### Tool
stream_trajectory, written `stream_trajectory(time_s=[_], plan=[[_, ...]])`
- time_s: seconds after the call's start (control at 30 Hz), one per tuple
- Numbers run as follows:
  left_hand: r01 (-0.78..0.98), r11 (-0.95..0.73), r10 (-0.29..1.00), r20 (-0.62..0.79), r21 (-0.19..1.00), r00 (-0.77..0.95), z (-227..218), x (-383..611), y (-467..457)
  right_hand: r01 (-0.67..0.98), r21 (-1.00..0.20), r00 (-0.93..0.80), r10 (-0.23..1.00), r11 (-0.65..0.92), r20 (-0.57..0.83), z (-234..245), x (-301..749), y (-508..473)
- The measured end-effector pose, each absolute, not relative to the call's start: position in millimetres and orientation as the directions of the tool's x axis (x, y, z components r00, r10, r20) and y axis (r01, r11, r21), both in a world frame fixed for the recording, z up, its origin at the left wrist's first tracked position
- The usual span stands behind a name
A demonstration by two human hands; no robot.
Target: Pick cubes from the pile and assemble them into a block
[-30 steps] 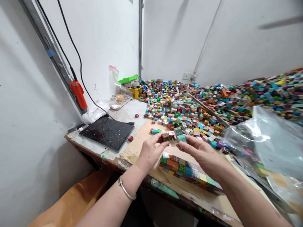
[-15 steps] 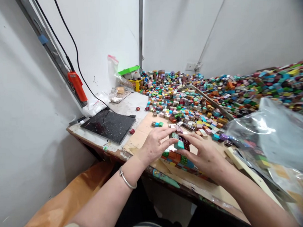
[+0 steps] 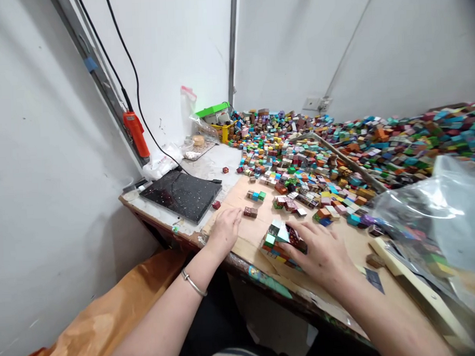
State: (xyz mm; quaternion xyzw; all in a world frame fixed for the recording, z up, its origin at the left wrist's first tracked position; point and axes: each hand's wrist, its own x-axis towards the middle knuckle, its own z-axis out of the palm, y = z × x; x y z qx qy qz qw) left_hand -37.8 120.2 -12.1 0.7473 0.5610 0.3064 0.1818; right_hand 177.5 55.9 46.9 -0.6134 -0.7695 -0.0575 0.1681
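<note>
Workshop: heaped blocks (image 3: 289, 155), corded tool (image 3: 136, 135)

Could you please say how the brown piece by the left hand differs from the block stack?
The brown piece is smaller than the block stack. The brown piece is mainly brown, the block stack multicoloured. The right hand touches the block stack, not the brown piece. Both lie on the table.

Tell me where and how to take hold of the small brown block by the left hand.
Probably best to come from above and pinch the brown block mid-length across its two long sides: it lies low on the tan board, longer than wide, and the left hand crowds one end.
</note>
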Motion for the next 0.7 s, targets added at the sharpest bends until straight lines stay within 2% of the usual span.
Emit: stream_trajectory(time_s=[0.27,0.33,0.4,0.47,0.53,0.7], plan=[[0.759,-0.389,0.918,0.284,0.522,0.276,-18.9,-26.6,154.5,0.939,-0.168,-0.197,0.868,0.302,0.456,50.0,191.7,44.6],[0.76,-0.393,0.917,0.284,0.517,0.281,-19.1,-20.9,163.5,0.93,-0.182,-0.211,0.868,0.32,0.449,58.3,192.3,53.6],[0.762,-0.393,0.917,0.282,0.515,0.282,-20.1,-15.7,169.1,0.921,-0.224,-0.225,0.903,0.32,0.365,68.7,185.3,74.3],[0.762,-0.392,0.918,0.279,0.515,0.283,-21.7,-11.8,170.7,0.922,-0.272,-0.227,0.953,0.277,0.2,77.2,171.6,104.9],[0.76,-0.39,0.919,0.276,0.519,0.282,-23.0,-9.9,169.5,0.947,-0.241,-0.21,0.977,0.212,0.036,79.6,155.3,139.5],[0.745,-0.412,0.911,0.272,0.525,0.311,-20.1,-13.9,163.7,0.956,-0.219,-0.209,0.977,0.197,-0.032,59.2,128.8,200.8]])
